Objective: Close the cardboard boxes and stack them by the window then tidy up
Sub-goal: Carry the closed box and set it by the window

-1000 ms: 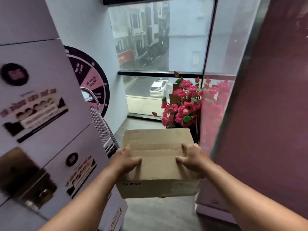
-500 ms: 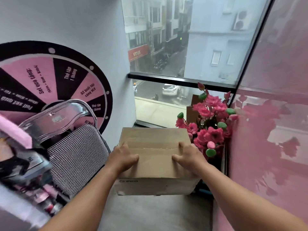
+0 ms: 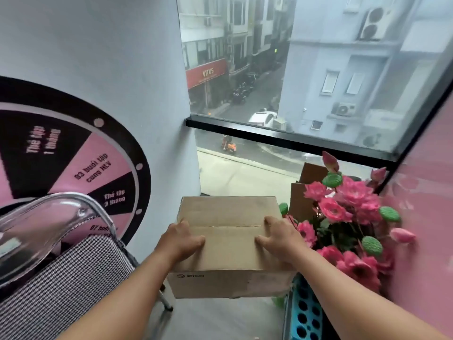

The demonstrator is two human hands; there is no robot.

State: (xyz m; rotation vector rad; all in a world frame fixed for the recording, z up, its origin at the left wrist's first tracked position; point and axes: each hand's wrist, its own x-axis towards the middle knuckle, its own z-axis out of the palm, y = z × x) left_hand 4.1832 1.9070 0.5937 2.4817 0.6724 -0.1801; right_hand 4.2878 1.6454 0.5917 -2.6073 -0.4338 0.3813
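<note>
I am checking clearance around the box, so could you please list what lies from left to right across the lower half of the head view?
Chair → left hand → cardboard box → right hand → pink flowers → pink wall.

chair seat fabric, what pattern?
Black-and-white houndstooth-like check on the chair seat, head view.

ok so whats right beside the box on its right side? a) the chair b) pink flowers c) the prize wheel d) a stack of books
b: the pink flowers stand just right of the cardboard box, next to the right hand; the chair and the wheel are off to the left.
</note>
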